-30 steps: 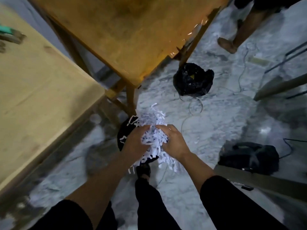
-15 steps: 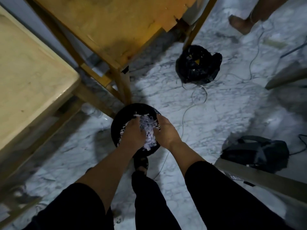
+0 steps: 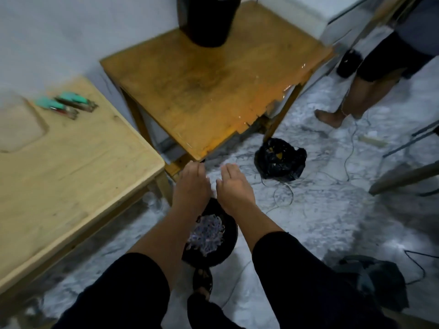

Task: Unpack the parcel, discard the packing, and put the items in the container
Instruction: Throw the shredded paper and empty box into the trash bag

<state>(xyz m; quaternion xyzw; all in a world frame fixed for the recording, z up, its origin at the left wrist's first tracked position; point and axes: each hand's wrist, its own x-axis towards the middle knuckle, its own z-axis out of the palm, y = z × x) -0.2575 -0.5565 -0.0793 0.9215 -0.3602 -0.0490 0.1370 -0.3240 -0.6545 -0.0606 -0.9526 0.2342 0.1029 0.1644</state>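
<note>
A round black bin stands on the marble floor between my forearms, with white shredded paper lying inside it. My left hand and my right hand hover above the bin's far rim, palms down, fingers spread, both empty. Two teal-handled items lie on the light wooden table at the left. A clear container rests at that table's far left edge, blurred.
An orange-brown wooden table with a dark object on it stands ahead. A black plastic bag and loose cables lie on the floor. Another person's legs stand at the right. A dark bag sits at lower right.
My hands pushed the shredded paper down into the black bin, let go of it and lifted out empty. The view tilted upward to the tables.
</note>
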